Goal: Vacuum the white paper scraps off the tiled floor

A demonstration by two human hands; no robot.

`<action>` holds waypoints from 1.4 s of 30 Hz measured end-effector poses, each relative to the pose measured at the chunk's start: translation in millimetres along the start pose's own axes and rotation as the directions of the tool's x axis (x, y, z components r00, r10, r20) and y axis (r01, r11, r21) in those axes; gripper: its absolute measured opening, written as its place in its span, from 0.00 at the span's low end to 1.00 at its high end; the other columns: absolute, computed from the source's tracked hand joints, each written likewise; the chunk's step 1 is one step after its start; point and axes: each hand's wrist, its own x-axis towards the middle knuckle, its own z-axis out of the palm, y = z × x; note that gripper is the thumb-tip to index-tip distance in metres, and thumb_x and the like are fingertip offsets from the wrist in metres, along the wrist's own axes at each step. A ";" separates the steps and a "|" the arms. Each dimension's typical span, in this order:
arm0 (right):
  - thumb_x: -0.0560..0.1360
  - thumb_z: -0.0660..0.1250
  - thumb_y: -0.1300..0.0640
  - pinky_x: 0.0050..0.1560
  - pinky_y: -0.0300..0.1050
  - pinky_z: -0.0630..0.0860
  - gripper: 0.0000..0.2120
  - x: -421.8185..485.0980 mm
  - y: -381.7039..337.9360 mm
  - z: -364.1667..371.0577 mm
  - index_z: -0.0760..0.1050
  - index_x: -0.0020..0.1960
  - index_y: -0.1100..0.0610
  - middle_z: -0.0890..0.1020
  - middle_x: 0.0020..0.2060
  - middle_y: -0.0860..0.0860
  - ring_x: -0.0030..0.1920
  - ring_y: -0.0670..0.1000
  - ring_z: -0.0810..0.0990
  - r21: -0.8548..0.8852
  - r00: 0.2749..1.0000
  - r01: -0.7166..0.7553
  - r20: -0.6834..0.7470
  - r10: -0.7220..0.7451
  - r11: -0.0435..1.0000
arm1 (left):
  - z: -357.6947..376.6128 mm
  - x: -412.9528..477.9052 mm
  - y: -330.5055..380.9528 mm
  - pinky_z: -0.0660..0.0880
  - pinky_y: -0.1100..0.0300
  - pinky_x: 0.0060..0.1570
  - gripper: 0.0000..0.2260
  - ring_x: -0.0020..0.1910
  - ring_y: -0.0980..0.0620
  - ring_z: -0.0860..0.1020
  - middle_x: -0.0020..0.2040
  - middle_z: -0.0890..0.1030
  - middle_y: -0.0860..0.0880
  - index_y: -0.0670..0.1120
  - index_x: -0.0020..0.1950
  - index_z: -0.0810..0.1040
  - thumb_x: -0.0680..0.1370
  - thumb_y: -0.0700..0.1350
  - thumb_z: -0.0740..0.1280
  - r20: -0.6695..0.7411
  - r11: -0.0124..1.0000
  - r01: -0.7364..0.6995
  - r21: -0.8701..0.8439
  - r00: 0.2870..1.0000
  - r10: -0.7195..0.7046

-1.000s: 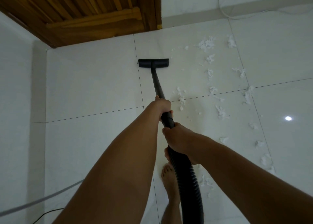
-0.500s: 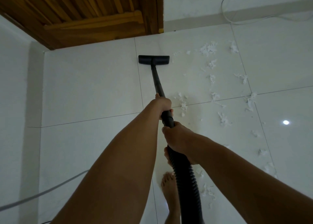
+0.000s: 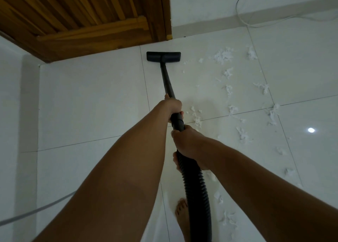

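A black vacuum wand [image 3: 167,80] reaches forward to its flat floor head [image 3: 163,56], which rests on the white tiles just short of the door. My left hand [image 3: 172,105] is clenched around the wand's upper end. Lower down, my right hand [image 3: 188,146] grips where the ribbed black hose [image 3: 196,192] joins the wand. White paper scraps [image 3: 224,55] lie scattered to the right of the head, and more scraps [image 3: 196,117] trail back along the tiles toward my foot.
A wooden door [image 3: 87,16] fills the upper left. A white wall with a skirting strip runs along the back, with a thin cable [image 3: 239,12] hanging over it. A grey cord [image 3: 36,211] crosses the floor at lower left. My bare foot [image 3: 182,216] stands beside the hose.
The floor head has slid forward, away from me and closer to the door. Both hands keep the same grip.
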 end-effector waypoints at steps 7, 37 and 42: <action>0.85 0.57 0.58 0.28 0.45 0.76 0.12 13.3 -25.9 -7.1 0.65 0.68 0.54 0.75 0.35 0.57 0.27 0.52 0.74 -0.029 1.000 0.010 0.028 -0.010 1.000 | -4.9 15.0 25.8 0.75 0.61 0.29 0.26 0.31 0.53 0.74 0.41 0.75 0.43 0.56 0.81 0.56 0.85 0.39 0.55 -0.008 1.000 -0.015 -0.013 1.000 0.015; 0.84 0.56 0.58 0.27 0.43 0.76 0.13 -84.3 70.6 -10.1 0.63 0.68 0.54 0.76 0.31 0.58 0.22 0.53 0.75 -0.053 0.997 -0.075 0.030 0.077 0.996 | 32.3 -83.7 -67.1 0.76 0.60 0.34 0.29 0.32 0.52 0.74 0.42 0.75 0.42 0.58 0.82 0.51 0.84 0.38 0.55 0.075 0.990 0.108 -0.095 0.992 -0.101; 0.84 0.56 0.59 0.26 0.43 0.76 0.11 -92.6 78.9 -16.2 0.64 0.66 0.54 0.76 0.32 0.58 0.22 0.53 0.74 -0.057 0.996 -0.081 0.033 0.083 0.995 | 41.4 -90.6 -74.6 0.75 0.60 0.33 0.28 0.31 0.52 0.73 0.40 0.75 0.42 0.57 0.82 0.52 0.84 0.38 0.54 0.084 0.990 0.108 -0.089 0.991 -0.101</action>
